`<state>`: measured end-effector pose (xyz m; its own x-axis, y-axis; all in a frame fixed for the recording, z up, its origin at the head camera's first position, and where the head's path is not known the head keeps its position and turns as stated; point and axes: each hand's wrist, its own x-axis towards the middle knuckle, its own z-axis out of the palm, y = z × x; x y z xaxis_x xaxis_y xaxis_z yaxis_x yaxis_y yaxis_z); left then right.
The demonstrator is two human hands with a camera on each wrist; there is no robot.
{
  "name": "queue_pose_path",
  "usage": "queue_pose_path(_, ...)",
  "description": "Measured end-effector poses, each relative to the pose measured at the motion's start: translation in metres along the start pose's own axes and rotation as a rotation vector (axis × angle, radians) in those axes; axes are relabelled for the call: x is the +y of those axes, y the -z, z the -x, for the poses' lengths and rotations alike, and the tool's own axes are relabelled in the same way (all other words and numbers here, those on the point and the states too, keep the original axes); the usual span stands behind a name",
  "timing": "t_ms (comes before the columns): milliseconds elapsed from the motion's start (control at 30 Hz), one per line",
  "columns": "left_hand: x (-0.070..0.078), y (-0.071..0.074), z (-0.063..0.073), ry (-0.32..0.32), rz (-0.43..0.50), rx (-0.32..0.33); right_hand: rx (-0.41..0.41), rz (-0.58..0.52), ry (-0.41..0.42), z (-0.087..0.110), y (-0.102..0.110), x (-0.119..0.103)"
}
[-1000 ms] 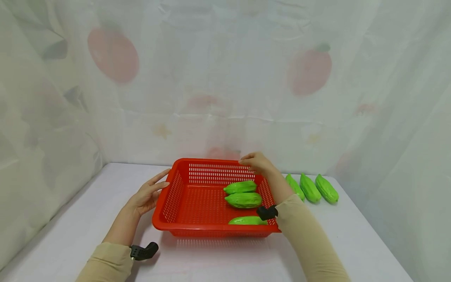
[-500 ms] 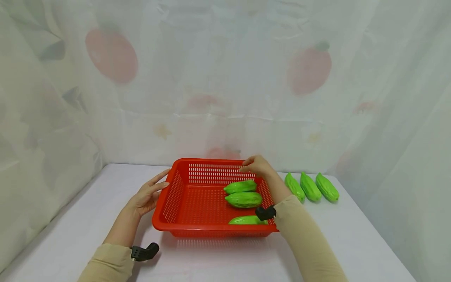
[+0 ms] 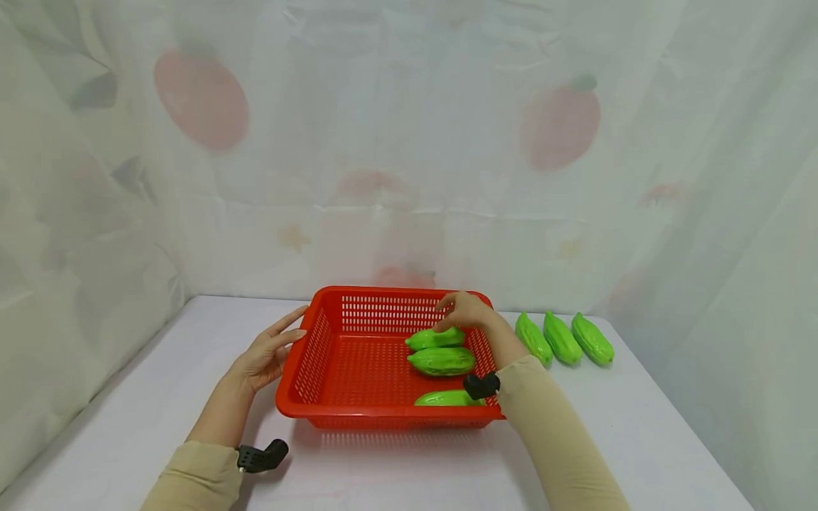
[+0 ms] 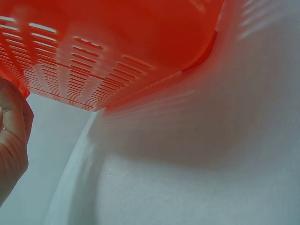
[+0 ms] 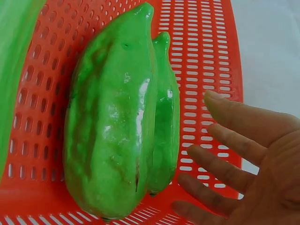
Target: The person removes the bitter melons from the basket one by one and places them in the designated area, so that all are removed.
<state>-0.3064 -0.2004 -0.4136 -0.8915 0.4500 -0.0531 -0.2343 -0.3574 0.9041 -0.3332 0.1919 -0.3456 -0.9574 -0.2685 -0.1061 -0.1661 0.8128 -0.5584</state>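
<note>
A red perforated plastic basket point(image 3: 367, 411) stands on the white table. My left hand point(image 3: 262, 358) holds its left rim with thumb and fingers; in the left wrist view only part of that hand point(image 4: 14, 136) shows beside the basket wall. My right hand point(image 3: 469, 312) is inside the far right corner, its fingers spread and holding nothing. Below it lies the far green ridged gourd point(image 3: 422, 339), partly covered by the hand. Touching that one is a second green gourd point(image 3: 441, 362), large in the right wrist view. A third gourd point(image 3: 447, 399) lies along the near wall, partly hidden.
Right of the basket, three more green gourds lie side by side on the table: one near the basket point(image 3: 533, 339), a middle one point(image 3: 562, 339) and an outer one point(image 3: 593, 339). A pale curtain point(image 3: 396, 156) with fruit prints hangs behind the table.
My right hand has moved from the basket's far rim down and inward, over the far gourd. The left hand and basket have stayed in place.
</note>
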Motion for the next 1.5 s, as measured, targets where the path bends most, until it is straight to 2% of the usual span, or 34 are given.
queue_pose_path(167, -0.001, 0.000, -0.001, 0.006, 0.004, 0.002, -0.040, 0.032, 0.017, 0.001, -0.002, 0.001)
queue_pose_path(467, -0.001, 0.000, 0.000, 0.007, 0.010, 0.010, -0.070, 0.021, -0.012, 0.000, -0.005, 0.002)
queue_pose_path(733, -0.001, -0.001, 0.001, 0.005, 0.017, 0.006, -0.090, 0.079, -0.035, -0.002, -0.008, 0.005)
queue_pose_path(1000, -0.001, -0.001, 0.000, 0.003, 0.009, 0.005, -0.144, 0.215, -0.051, -0.003, -0.009, 0.006)
queue_pose_path(1267, -0.001, 0.000, -0.001, 0.000, 0.007, -0.004, -0.143, 0.208, -0.077, -0.002, -0.011, 0.005)
queue_pose_path(1500, -0.002, 0.002, -0.001, -0.002, 0.001, -0.004, -0.129, 0.229, -0.044, -0.004, -0.010, 0.007)
